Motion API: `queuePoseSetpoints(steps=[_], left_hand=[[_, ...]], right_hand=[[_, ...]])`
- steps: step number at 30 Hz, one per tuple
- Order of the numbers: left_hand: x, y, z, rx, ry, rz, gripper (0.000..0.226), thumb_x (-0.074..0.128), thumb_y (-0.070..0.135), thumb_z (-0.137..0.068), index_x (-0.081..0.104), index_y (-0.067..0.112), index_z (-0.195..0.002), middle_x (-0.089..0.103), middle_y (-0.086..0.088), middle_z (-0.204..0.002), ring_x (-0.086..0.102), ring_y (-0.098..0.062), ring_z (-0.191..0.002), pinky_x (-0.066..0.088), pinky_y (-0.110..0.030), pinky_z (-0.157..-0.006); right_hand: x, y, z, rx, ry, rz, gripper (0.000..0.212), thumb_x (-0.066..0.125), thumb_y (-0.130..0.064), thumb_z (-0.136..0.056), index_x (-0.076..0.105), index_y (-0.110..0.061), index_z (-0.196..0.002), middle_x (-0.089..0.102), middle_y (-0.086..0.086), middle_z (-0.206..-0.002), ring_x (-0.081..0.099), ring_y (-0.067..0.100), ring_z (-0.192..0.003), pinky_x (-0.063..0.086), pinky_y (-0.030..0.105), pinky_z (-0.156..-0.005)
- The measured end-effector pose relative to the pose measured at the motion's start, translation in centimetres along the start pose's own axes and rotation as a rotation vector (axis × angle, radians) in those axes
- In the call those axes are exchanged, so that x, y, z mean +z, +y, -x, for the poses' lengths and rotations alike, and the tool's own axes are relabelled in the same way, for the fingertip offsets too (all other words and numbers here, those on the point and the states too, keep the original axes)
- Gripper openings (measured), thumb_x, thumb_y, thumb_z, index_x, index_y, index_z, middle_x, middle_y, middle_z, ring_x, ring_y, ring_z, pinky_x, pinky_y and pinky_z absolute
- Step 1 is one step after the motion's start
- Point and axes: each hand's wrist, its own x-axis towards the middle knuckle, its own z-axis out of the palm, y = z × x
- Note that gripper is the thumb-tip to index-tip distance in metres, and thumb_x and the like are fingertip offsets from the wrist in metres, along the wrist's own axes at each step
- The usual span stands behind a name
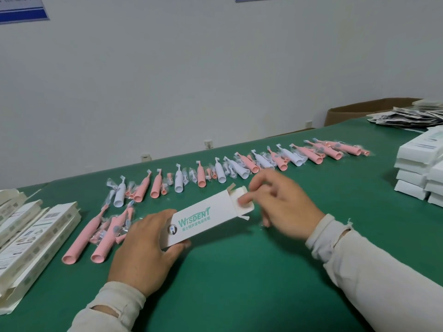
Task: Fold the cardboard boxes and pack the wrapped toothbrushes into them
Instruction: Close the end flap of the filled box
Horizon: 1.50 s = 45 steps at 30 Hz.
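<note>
At mid-table lies the white box, its end flap open twd my right hand. My left hand grips its near end, fingers curled round it. Right fingertips press the flap; blurred. Behind the box runs a row of wrapped toothbrushes, pink & white. Bare green table in front of it. Flat boxes left of it, folded stacks right, w/ grey wall beyond.
</note>
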Motion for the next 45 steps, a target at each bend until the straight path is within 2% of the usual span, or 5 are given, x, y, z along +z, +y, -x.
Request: queuePoseSetpoints(steps=[4, 8, 11, 25, 45], left_hand=[[-0.2, -0.4, -0.1, -0.058, 0.022, -0.015, 0.055, 0.079, 0.046, -0.076, 0.052, 0.043, -0.124, 0.059, 0.017, -0.116, 0.047, -0.013, -0.106, 0.043, -0.037, -0.084], [-0.1, -0.5, -0.1, -0.077, 0.028, -0.022, 0.055, 0.080, 0.047, -0.076, 0.052, 0.044, -0.124, 0.058, 0.017, -0.116, 0.042, -0.009, -0.102, 0.040, -0.035, -0.080], [0.0, -0.5, 0.0, -0.078, 0.021, -0.029, 0.056, 0.079, 0.048, -0.076, 0.051, 0.045, -0.124, 0.056, 0.019, -0.114, 0.037, -0.007, -0.100, 0.039, -0.034, -0.080], [-0.1, -0.5, 0.0, -0.078, -0.003, -0.014, 0.056, 0.078, 0.050, -0.077, 0.050, 0.046, -0.125, 0.055, 0.021, -0.112, 0.039, -0.006, -0.102, 0.038, -0.032, -0.080], [-0.1, -0.2, 0.0, -0.043, -0.033, -0.019, 0.057, 0.076, 0.053, -0.077, 0.050, 0.045, -0.127, 0.053, 0.025, -0.113, 0.048, -0.010, -0.108, 0.045, -0.035, -0.084]], right_hand=[[-4.1, 2.7, -1.5, 0.112, 0.411, 0.314, 0.013, 0.059, -0.015, -0.092, 0.061, -0.028, -0.090, 0.069, -0.002, -0.074, 0.061, 0.015, -0.062, 0.046, 0.025, -0.059], [-4.1, 4.5, -1.4, 0.465, 0.069, 0.786, 0.052, 0.058, -0.054, -0.090, 0.057, -0.024, -0.133, 0.066, -0.005, -0.116, 0.063, 0.019, -0.103, 0.049, 0.033, -0.090], [-3.1, 3.9, -1.6, 0.481, 0.010, 0.922, 0.055, 0.054, -0.070, -0.083, 0.066, -0.027, -0.115, 0.066, -0.004, -0.122, 0.064, 0.023, -0.104, 0.052, 0.034, -0.086], [-1.4, 2.4, -1.0, 0.001, 0.484, 0.194, 0.018, 0.067, -0.017, -0.085, 0.061, -0.018, -0.068, 0.066, -0.004, -0.061, 0.054, 0.010, -0.053, 0.045, 0.026, -0.053], [0.8, 0.6, 0.1, -0.312, 0.471, 0.344, 0.012, 0.076, -0.015, -0.086, 0.070, -0.025, -0.088, 0.064, -0.016, -0.086, 0.061, 0.002, -0.081, 0.049, 0.009, -0.073]])
